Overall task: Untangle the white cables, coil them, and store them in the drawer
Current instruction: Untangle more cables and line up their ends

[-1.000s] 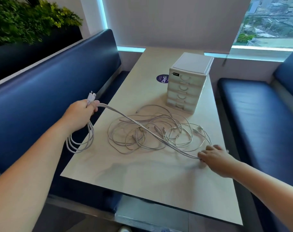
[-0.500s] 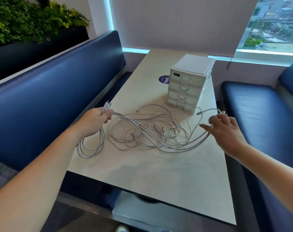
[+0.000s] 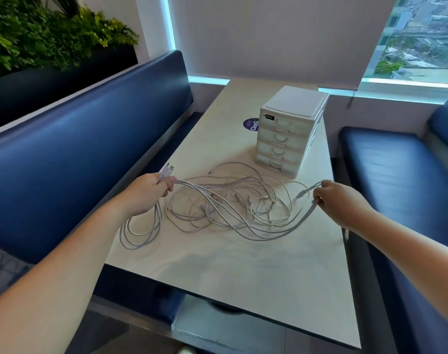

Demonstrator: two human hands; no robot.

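A tangle of white cables (image 3: 233,205) lies spread across the middle of the pale table (image 3: 243,272). My left hand (image 3: 146,195) grips a bundle of cable ends at the table's left edge, with plugs sticking up above the fist and loops hanging below it. My right hand (image 3: 338,200) holds the far end of the cables near the right edge, fingers curled round the strands. A small white drawer unit (image 3: 289,131) with several closed drawers stands behind the tangle.
Blue padded benches flank the table, one on the left (image 3: 84,139) and one on the right (image 3: 386,175). A round purple sticker (image 3: 251,123) lies beside the drawer unit. A planter with green leaves (image 3: 38,37) sits behind the left bench.
My right hand rose from the table's near right, then closed on the cable ends by the right edge. My left hand kept its grip and moved inward over the table edge.
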